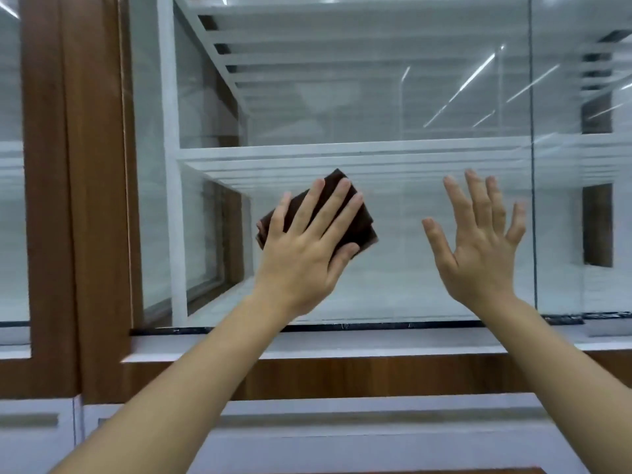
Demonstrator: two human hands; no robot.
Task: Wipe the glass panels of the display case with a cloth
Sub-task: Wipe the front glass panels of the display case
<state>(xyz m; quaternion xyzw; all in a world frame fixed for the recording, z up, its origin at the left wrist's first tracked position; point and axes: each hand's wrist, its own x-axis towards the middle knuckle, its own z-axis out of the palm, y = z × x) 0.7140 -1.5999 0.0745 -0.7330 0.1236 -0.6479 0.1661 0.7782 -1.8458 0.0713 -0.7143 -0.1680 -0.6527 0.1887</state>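
While only the head view is on record, entries follow from it alone.

Item: glass panel [376, 97], front of the display case, set between a wooden frame [85, 200] at its left edge and a vertical seam [532, 165] at its right edge; a black seal [342, 326] runs along its bottom edge.

Item: cloth [364, 227], dark brown, folded, lying flat on the glass in the lower middle of the panel, above the bottom edge.

Item: left hand [307, 248], fingers straight and spread, pressing the cloth to the glass; thumb at the cloth's lower edge. Nothing is curled round it.

Item: right hand [478, 241], fingers spread wide, holding nothing, nearer the right edge. Whether it touches the glass cannot be told.

Hazards, judged:
- The cloth is held by pressure alone. Easing off mid-stroke would likely let it slide or drop to the white ledge [342, 343].
- A fold may open and drag.
- If the bare right palm rests on the glass, it would leave fresh prints.
- The cloth may snag at the seam.
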